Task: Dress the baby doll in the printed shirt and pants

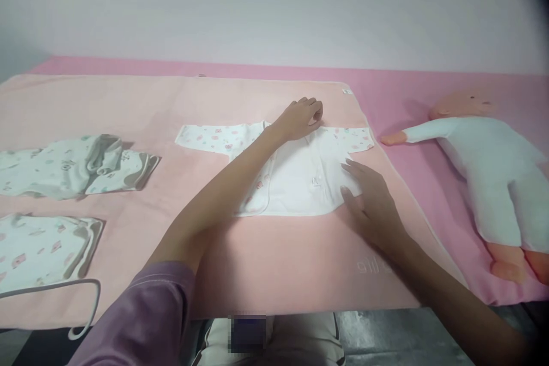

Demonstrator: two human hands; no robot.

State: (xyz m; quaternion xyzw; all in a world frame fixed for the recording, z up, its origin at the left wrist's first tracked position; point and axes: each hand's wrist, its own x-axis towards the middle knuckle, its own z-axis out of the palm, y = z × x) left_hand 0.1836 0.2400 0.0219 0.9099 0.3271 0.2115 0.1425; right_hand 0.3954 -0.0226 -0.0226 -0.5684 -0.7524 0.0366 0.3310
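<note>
A small white baby shirt (295, 183) lies spread on the peach mat, its printed sleeves stretched out to both sides and its plain inner side showing at the middle and right. My left hand (302, 118) reaches across to the shirt's neck edge, fingers curled; whatever they pinch is too small to make out. Over the shirt's right side, my right hand (369, 200) is open with fingers spread, the fingertips by the side edge. It holds nothing.
Folded printed baby clothes (64, 168) and another folded garment (47, 249) lie at the left, with a white cord (98, 297) near the front edge. A doll in white (484, 166) lies on pink cloth (386, 91) at the right. A pale wall stands behind.
</note>
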